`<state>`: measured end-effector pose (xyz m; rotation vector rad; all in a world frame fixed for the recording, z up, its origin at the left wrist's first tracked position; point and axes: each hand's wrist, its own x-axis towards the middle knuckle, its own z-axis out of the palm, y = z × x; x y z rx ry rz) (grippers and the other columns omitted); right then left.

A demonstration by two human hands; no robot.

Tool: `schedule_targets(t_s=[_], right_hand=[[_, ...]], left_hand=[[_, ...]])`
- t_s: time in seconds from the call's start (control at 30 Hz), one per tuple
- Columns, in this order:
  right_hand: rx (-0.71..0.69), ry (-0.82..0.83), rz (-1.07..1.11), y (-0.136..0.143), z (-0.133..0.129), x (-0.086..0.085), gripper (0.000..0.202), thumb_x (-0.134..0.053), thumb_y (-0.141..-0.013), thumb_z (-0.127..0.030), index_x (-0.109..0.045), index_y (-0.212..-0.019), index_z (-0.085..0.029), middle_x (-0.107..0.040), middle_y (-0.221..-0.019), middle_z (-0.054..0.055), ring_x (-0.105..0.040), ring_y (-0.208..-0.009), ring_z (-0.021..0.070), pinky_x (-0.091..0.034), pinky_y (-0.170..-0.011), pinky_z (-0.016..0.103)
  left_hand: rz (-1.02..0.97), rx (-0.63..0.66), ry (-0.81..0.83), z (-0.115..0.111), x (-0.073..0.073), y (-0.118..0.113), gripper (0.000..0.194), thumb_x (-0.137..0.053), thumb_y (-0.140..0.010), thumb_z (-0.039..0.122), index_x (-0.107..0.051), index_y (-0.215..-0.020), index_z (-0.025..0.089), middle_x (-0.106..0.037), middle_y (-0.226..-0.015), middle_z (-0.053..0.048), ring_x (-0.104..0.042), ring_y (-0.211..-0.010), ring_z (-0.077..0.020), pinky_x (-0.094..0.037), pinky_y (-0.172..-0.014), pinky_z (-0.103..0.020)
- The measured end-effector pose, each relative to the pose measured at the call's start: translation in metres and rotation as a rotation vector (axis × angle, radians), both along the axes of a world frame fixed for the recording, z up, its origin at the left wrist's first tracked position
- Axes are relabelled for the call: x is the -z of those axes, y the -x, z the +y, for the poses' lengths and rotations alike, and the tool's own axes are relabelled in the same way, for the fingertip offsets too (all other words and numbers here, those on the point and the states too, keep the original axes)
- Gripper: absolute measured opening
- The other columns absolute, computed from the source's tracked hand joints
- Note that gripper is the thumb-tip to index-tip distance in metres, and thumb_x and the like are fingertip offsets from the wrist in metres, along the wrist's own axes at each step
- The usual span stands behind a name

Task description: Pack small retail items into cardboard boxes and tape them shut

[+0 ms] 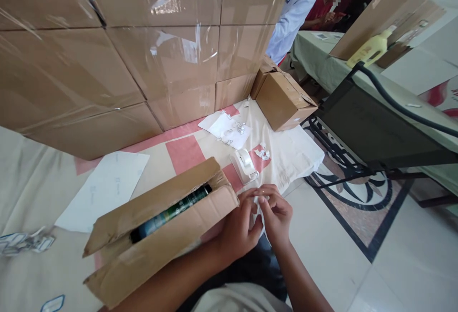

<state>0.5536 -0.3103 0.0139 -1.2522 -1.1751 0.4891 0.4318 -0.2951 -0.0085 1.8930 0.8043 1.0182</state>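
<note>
My left hand (pixel 242 223) and my right hand (pixel 276 214) meet in front of my lap, fingers closed on a small crumpled white piece (pixel 258 214), perhaps paper; the fingers hide part of it. Left of my hands, against my left forearm, lies a long open cardboard box (pixel 203 216) with its flaps apart. Inside it shows a dark green and blue cylinder (pixel 173 214) with black ends. Just beyond my hands a white tape dispenser (pixel 245 165) rests on the cloth, beside a few small white scraps (pixel 263 153).
Tape-wrapped cartons (pixel 161 59) form a wall at the back. White sheets (pixel 107 190) lie on the pink-and-cream cloth (pixel 184 154). A closed carton (pixel 286 99) stands at the far end. At right are a folding chair (pixel 393 121), a yellow jug (pixel 372 47) and two people.
</note>
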Motion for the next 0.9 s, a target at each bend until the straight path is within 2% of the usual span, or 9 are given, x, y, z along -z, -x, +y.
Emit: schedule_targets(t_s=[0.1, 0.2, 0.3, 0.4, 0.5, 0.6, 0.8, 0.87, 0.9], right_hand=[[-0.119, -0.077, -0.114, 0.0, -0.007, -0.017, 0.032, -0.064, -0.09, -0.007, -0.047, -0.066, -0.02, -0.075, -0.093, 0.004, -0.067, -0.094, 0.0213, -0.052, -0.084, 0.041], [-0.213, -0.134, -0.188, 0.002, -0.014, -0.034, 0.029, -0.063, -0.087, -0.003, -0.049, -0.069, -0.021, -0.076, -0.098, 0.004, -0.067, -0.093, 0.0212, -0.054, -0.08, 0.041], [-0.319, -0.222, -0.33, 0.01, -0.023, -0.043, 0.024, -0.062, -0.088, -0.005, -0.054, -0.072, -0.021, -0.077, -0.096, 0.005, -0.067, -0.092, 0.0216, -0.055, -0.075, 0.039], [-0.438, -0.365, -0.537, 0.023, -0.032, -0.038, 0.018, -0.063, -0.09, -0.01, -0.061, -0.075, -0.019, -0.078, -0.093, 0.006, -0.067, -0.095, 0.0229, -0.052, -0.072, 0.038], [-0.503, -0.462, -0.622, 0.037, -0.038, -0.025, 0.015, -0.068, -0.088, -0.01, -0.064, -0.076, -0.018, -0.078, -0.093, 0.004, -0.069, -0.098, 0.0229, -0.051, -0.072, 0.036], [-0.521, -0.474, -0.616, 0.05, -0.037, -0.017, 0.015, -0.073, -0.086, -0.009, -0.066, -0.077, -0.019, -0.079, -0.095, 0.003, -0.071, -0.098, 0.022, -0.052, -0.073, 0.036], [-0.586, -0.448, -0.607, 0.069, -0.03, -0.031, 0.023, -0.072, -0.084, -0.007, -0.062, -0.069, -0.022, -0.081, -0.1, 0.0, -0.074, -0.087, 0.0209, -0.053, -0.064, 0.035], [-0.616, -0.403, -0.499, 0.075, -0.029, -0.036, 0.023, -0.068, -0.089, -0.01, -0.061, -0.07, -0.022, -0.081, -0.099, 0.002, -0.074, -0.081, 0.0198, -0.053, -0.061, 0.034], [-0.651, -0.326, -0.4, 0.079, -0.029, -0.037, 0.022, -0.066, -0.092, -0.015, -0.061, -0.072, -0.022, -0.081, -0.098, 0.004, -0.074, -0.077, 0.0187, -0.054, -0.061, 0.033]], left_hand=[[0.011, 0.007, 0.102, -0.012, -0.019, 0.012, 0.009, -0.056, -0.095, 0.022, -0.047, -0.099, 0.022, -0.066, -0.093, -0.005, -0.068, -0.088, -0.0192, -0.056, -0.078, -0.033], [0.039, -0.049, 0.108, -0.026, -0.043, 0.032, 0.009, -0.054, -0.096, 0.023, -0.045, -0.099, 0.024, -0.059, -0.069, 0.004, -0.062, -0.06, -0.0127, -0.049, -0.058, -0.023], [0.054, -0.167, -0.029, -0.039, -0.063, 0.059, 0.014, -0.056, -0.096, 0.021, -0.046, -0.105, 0.023, -0.057, -0.062, 0.008, -0.053, -0.047, -0.009, -0.045, -0.051, -0.02], [0.176, -0.241, -0.213, -0.049, -0.075, 0.083, 0.022, -0.059, -0.096, 0.022, -0.052, -0.116, 0.018, -0.06, -0.06, 0.007, -0.051, -0.043, -0.0086, -0.046, -0.051, -0.02], [0.28, -0.305, -0.378, -0.057, -0.078, 0.101, 0.015, -0.059, -0.095, 0.017, -0.061, -0.111, 0.017, -0.064, -0.062, 0.003, -0.056, -0.047, -0.0104, -0.047, -0.052, -0.022], [0.312, -0.359, -0.461, -0.064, -0.075, 0.115, 0.014, -0.063, -0.092, 0.009, -0.065, -0.102, 0.018, -0.067, -0.063, 0.001, -0.059, -0.052, -0.0126, -0.047, -0.054, -0.025], [0.319, -0.423, -0.462, -0.074, -0.071, 0.131, 0.018, -0.062, -0.088, 0.003, -0.063, -0.098, 0.018, -0.066, -0.062, 0.0, -0.057, -0.053, -0.0128, -0.047, -0.054, -0.026], [0.29, -0.447, -0.433, -0.078, -0.072, 0.13, 0.018, -0.061, -0.088, 0.003, -0.062, -0.096, 0.018, -0.063, -0.059, 0.001, -0.054, -0.051, -0.0121, -0.045, -0.053, -0.026], [0.267, -0.473, -0.429, -0.079, -0.072, 0.128, 0.018, -0.06, -0.087, 0.002, -0.061, -0.094, 0.019, -0.061, -0.057, 0.003, -0.052, -0.049, -0.0116, -0.043, -0.051, -0.026]])
